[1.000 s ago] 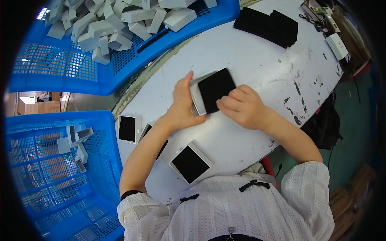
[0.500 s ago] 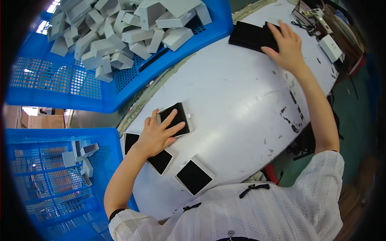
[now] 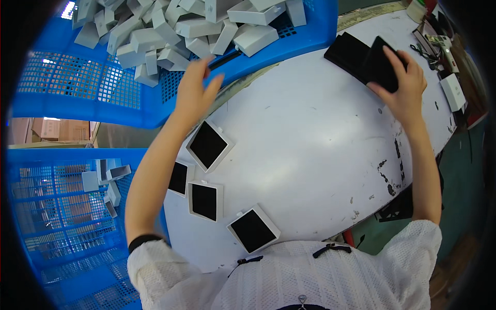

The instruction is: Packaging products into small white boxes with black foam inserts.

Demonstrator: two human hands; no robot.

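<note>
My right hand [image 3: 405, 85] pinches a thin black square pad [image 3: 378, 64] between thumb and fingers. It is tilted up beside a stack of black pads [image 3: 347, 53] at the table's far right. My left hand [image 3: 196, 90], slightly blurred, is over the near edge of the upper blue basket, thumb and fingers apart, and I see nothing in it. That basket [image 3: 119, 113] is heaped with small white boxes [image 3: 150, 39]. Several open white boxes with black inserts lie on the table's left side: one box [image 3: 208, 146] nearest my left hand, another box [image 3: 205, 201] below it, and a box [image 3: 253, 230] near my body.
Below the upper basket stands a second blue basket [image 3: 77, 154] holding several white boxes [image 3: 101, 175]. The white table [image 3: 294, 144] has a curved edge and chipped paint. At its far right are cables, a white block [image 3: 452, 92] and other clutter. Brown cartons [image 3: 59, 129] show at the left.
My left hand has left the box it was pressing and moved up to the upper basket. My right hand has lifted a black pad off the stack. The view has shifted slightly.
</note>
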